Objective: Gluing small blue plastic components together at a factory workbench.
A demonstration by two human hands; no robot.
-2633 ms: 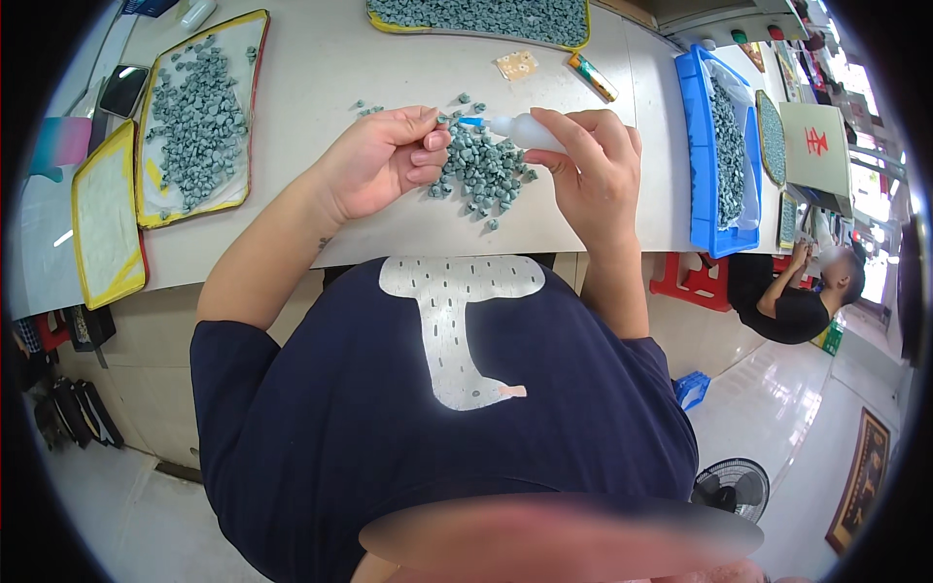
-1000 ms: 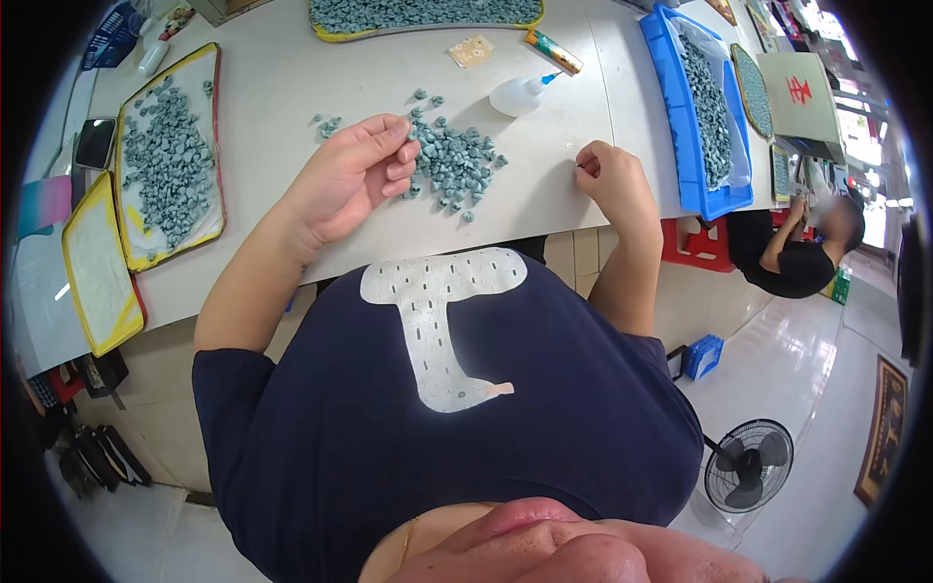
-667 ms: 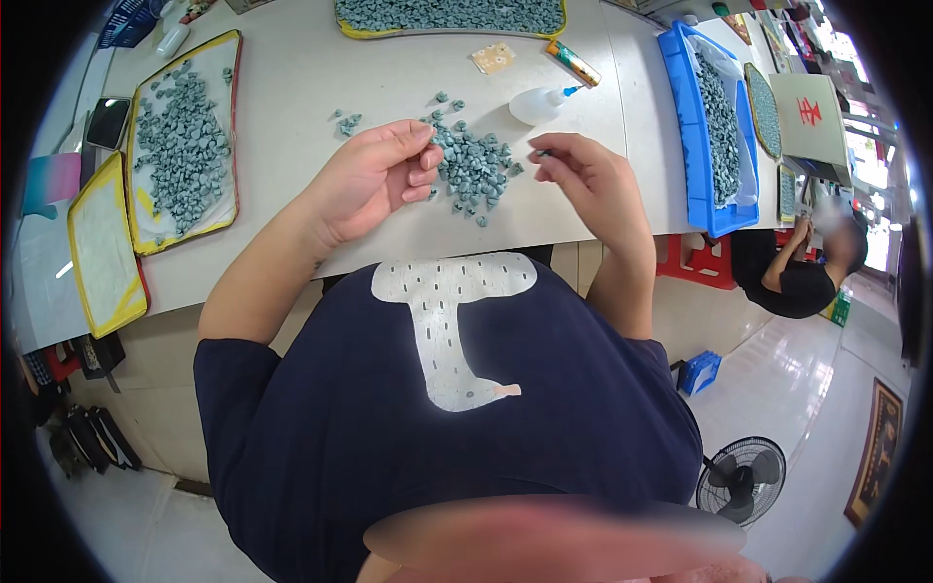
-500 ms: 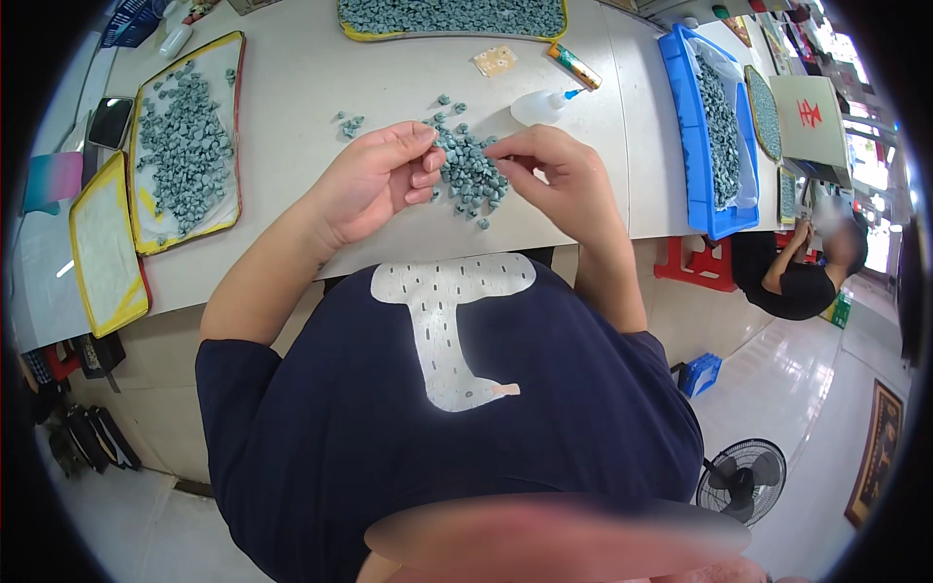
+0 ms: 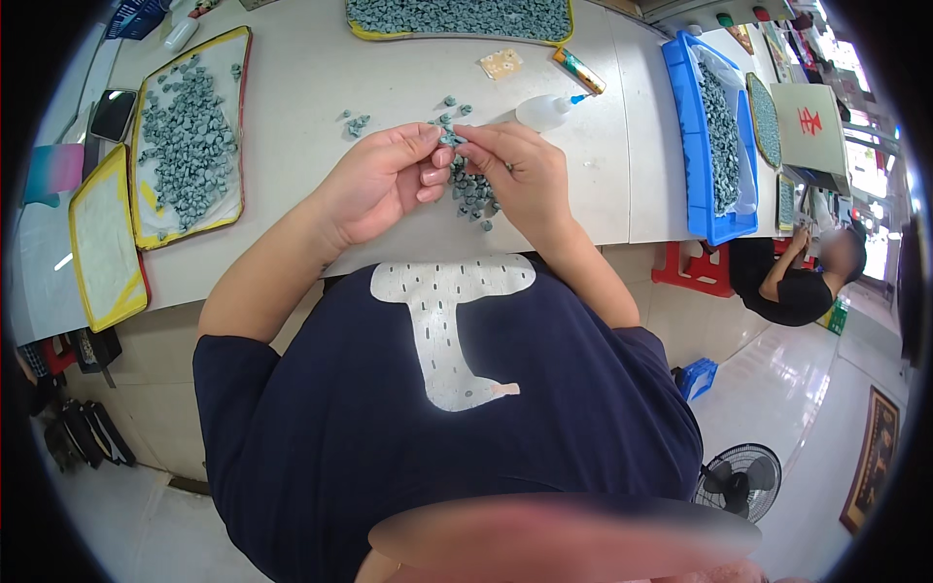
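Left hand (image 5: 389, 180) and right hand (image 5: 525, 180) meet over the pile (image 5: 474, 197) on the white surface (image 5: 321, 73). Each grip pinched narrow on a small grey-green piece (image 5: 450, 139) between the fingertips. Squeeze bottle (image 5: 542, 114) just beyond the right hand.

I have both bare hands drawn close together, fingertips just beside each other. The left hand (image 5: 384, 185) is turned palm inward, its thumb (image 5: 423, 141) uppermost, with visible fingers curled in a stack just below the thumb tip. The right hand (image 5: 530, 180) shows me its back, index finger (image 5: 491, 140) and thumb (image 5: 486, 163) brought together in a pinch immediately right of the left thumb tip. Behind the fingers, I have the left forearm (image 5: 270, 260) and right forearm (image 5: 595, 280) slanting back and outward, elbows bent.
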